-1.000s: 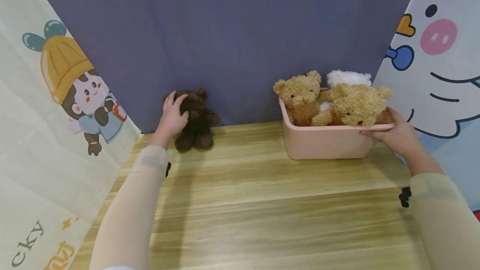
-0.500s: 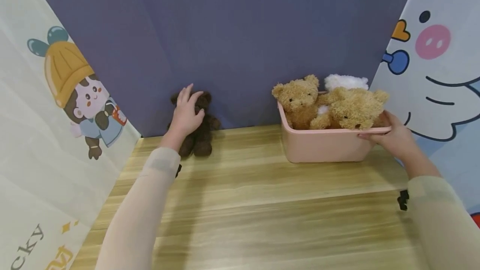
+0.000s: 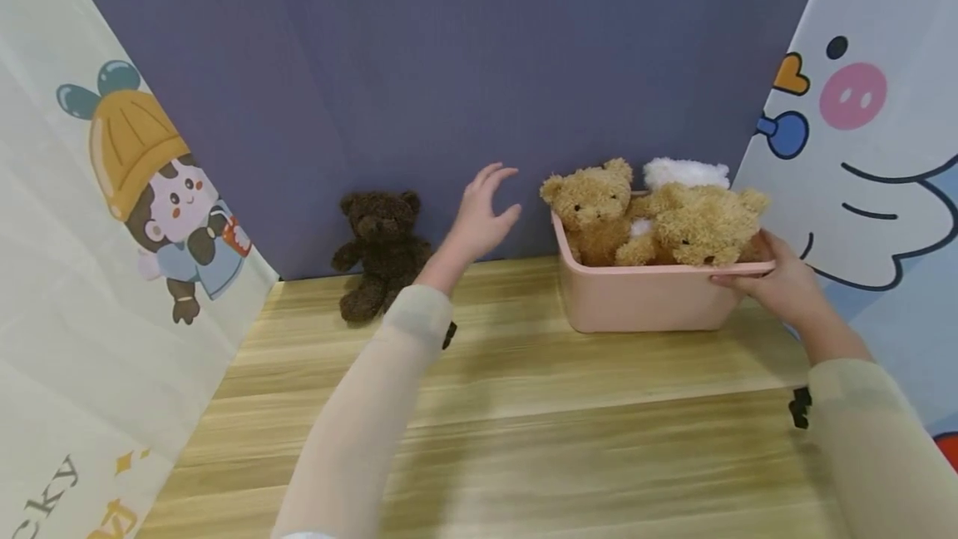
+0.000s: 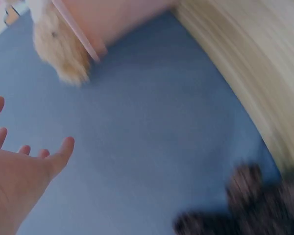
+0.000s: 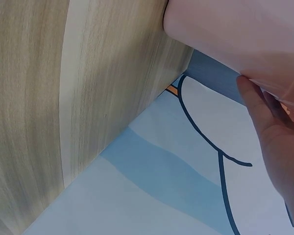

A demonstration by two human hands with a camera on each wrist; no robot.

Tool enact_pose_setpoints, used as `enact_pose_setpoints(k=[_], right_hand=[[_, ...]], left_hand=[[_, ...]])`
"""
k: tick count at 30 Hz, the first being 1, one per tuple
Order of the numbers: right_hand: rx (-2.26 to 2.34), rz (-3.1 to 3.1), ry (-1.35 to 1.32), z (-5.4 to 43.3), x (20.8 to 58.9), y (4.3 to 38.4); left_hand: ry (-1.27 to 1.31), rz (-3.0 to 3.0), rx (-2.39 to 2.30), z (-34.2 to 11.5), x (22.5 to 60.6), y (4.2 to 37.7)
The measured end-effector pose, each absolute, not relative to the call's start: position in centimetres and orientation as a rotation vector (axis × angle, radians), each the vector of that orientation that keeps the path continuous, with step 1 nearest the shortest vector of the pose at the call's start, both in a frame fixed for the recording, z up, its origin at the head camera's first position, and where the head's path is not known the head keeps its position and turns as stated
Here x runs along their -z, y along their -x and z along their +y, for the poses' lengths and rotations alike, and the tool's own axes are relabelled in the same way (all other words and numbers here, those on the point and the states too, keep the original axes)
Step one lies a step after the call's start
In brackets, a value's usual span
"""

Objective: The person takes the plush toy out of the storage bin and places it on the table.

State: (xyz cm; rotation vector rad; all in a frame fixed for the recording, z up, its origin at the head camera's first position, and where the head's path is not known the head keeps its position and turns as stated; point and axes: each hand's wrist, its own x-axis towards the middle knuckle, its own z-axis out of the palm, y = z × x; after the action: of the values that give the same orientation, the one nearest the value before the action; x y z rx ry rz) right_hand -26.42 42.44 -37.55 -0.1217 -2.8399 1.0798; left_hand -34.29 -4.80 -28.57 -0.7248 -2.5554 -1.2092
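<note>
My left hand (image 3: 482,219) hovers between a dark brown teddy bear (image 3: 380,248) and a pink bin (image 3: 651,298), its fingers spread and nothing in its grasp. The brown bear sits upright against the back wall; my left forearm partly covers its lower right side. At the bin's right end, my right hand (image 3: 789,285) grips the rim, thumb on the front and fingers mostly hidden behind. Inside the bin are a light brown teddy bear (image 3: 595,202) facing forward, a second light brown bear (image 3: 703,223) leaning over, and a white fluffy toy (image 3: 684,173) behind it.
The wood-grain table (image 3: 569,439) meets a dark blue back wall (image 3: 449,65). A printed cream sheet (image 3: 75,273) hangs at the left and a printed cartoon panel (image 3: 861,190) stands at the right, close to the bin.
My left hand has left the brown bear and moved right toward the bin. The bear stays seated at the wall. My right hand keeps holding the bin's rim.
</note>
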Motion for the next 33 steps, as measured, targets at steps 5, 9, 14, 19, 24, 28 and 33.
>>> enact_pose_setpoints(k=[5,9,14,19,24,28,33], right_hand=[[-1.083,-2.837,0.121,42.5,37.4,26.3],[-1.096,-2.823,0.117,42.8,37.5,26.3],[-1.129,-2.821,0.128,43.0,37.8,26.4],[-1.129,-2.81,0.137,42.6,37.9,26.7],[-1.115,-2.788,0.125,42.1,37.9,26.8],[-1.109,-2.792,0.139,42.1,37.8,26.8],[-1.106,-2.804,0.15,42.3,38.0,26.8]], left_hand=[[0.874,-2.601,1.208,1.1,28.5,33.9],[0.946,-2.627,1.201,4.9,28.1,33.9],[0.887,-2.641,1.203,7.3,28.0,34.7],[0.904,-2.655,1.201,8.6,28.3,34.9],[0.987,-2.698,1.138,11.2,27.8,33.9],[1.008,-2.765,1.078,13.4,27.5,33.0],[1.04,-2.835,1.023,15.3,27.3,32.2]])
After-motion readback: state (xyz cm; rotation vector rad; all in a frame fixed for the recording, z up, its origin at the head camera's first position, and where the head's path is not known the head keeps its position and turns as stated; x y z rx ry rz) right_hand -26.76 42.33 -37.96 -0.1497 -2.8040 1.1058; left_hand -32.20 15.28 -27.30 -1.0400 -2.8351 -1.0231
